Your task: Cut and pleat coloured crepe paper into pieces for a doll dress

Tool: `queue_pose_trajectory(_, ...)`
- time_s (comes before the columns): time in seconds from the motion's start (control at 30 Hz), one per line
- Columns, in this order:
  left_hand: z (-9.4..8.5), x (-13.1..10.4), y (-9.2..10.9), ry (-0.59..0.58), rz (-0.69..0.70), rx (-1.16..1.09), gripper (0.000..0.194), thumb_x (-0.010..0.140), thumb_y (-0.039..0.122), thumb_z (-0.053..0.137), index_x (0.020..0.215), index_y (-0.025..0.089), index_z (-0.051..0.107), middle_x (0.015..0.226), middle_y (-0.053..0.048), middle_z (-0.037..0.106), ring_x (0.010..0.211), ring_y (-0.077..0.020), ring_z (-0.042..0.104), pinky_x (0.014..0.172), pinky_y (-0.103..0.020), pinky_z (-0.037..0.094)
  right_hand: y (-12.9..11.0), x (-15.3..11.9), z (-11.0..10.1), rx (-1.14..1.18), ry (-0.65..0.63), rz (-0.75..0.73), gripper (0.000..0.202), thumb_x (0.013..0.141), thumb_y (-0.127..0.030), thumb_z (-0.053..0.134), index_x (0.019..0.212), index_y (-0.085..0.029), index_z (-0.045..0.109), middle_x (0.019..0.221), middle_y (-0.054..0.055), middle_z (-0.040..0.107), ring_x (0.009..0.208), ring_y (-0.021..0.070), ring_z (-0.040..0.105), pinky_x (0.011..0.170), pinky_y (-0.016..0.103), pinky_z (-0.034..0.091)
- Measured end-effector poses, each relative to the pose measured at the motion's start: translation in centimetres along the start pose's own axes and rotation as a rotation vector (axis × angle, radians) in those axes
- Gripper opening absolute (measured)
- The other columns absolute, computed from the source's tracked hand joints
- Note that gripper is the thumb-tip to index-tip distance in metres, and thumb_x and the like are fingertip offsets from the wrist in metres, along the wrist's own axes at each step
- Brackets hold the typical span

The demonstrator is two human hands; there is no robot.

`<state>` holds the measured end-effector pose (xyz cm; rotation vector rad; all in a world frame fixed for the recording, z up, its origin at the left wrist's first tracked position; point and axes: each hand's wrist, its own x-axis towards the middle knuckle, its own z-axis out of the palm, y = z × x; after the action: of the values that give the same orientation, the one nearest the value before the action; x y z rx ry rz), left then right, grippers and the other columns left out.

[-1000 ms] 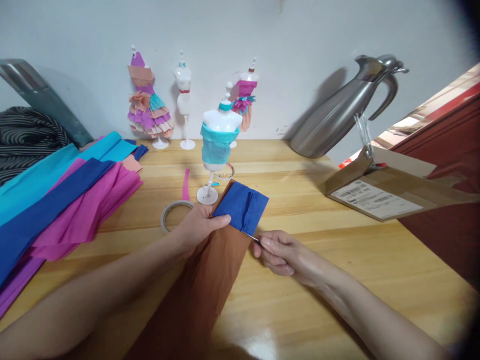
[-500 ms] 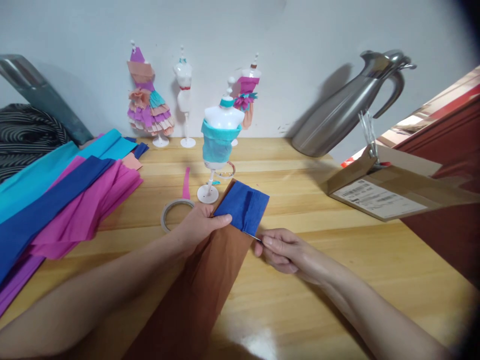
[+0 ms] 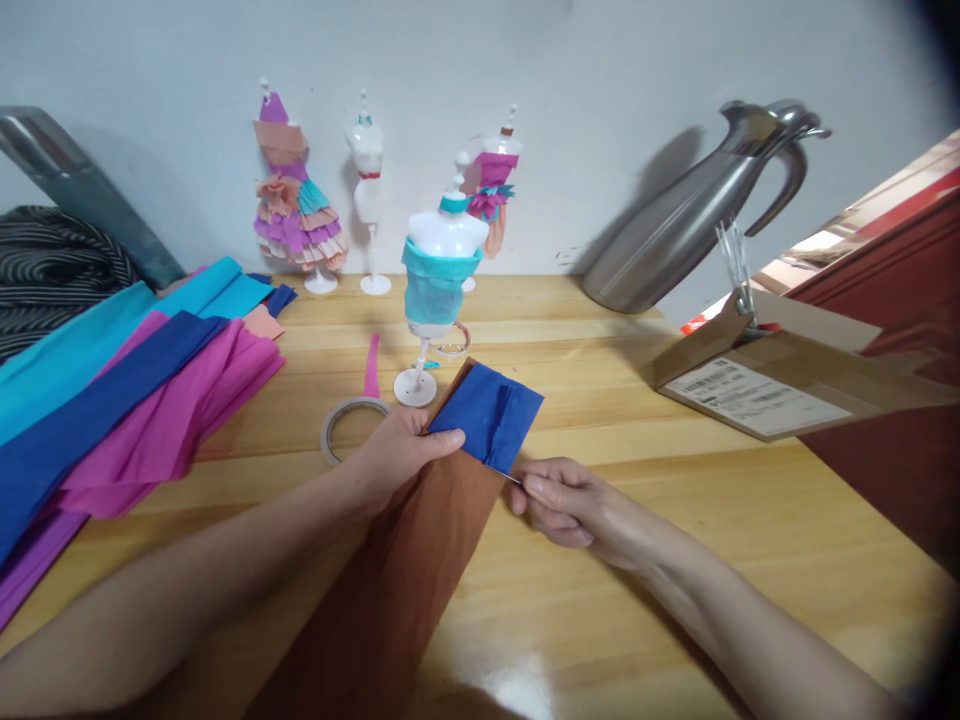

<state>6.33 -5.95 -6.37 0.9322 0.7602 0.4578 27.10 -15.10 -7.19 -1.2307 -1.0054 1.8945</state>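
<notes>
Centre of frame: blue piece [image 3: 484,410] lies over the upper end of a brown strip [image 3: 450,530], both above the worktop [image 3: 615,400]. Brown strip's long axis slants from the bottom edge of the frame, left of middle, up and right to the centre.

Left hand [image 3: 401,448]: thumb on top at the left corner of the blue piece, the other fingers mostly hidden beneath; pinch closed on both layers. Right hand [image 3: 562,500]: fingers curled round a thin metal tool [image 3: 502,474]; handle hidden, exact kind can't be told.

Key relation: the blue piece is up and left of the right fingers, the tool bridging the gap. Tool points up-left, meeting the lower edge of the blue piece and crossing the brown strip's length. Left hand is nearer, being in contact; right reaches it only through the tool.

Containers: cardboard box [image 3: 795,365] at right of frame, flap up, clear stems [image 3: 731,265] upright at its near-left corner, a bit of red beside them; deeper contents not visible. Steel jug [image 3: 675,220], upper right, leaning; inside can't be seen.
</notes>
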Motion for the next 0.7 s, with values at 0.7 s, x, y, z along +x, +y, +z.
queue_pose_trajectory(0.7, -0.11, 0.07, -0.19, 0.015, -0.004, 0.008, 0.029, 0.062, 0.038, 0.079, 0.074, 0.013, 0.073, 0.07, -0.004, 0.071, 0.06, -0.0142, 0.062, 0.061, -0.025, 0.046, 0.49, 0.44, 0.12, 0.128, -0.012, 0.033, 0.042, 0.075, -0.051, 0.07, 0.069, -0.011, 0.06, 0.041, -0.011, 0.028, 0.035, 0.001, 0.013, 0.035, 0.019, 0.004)
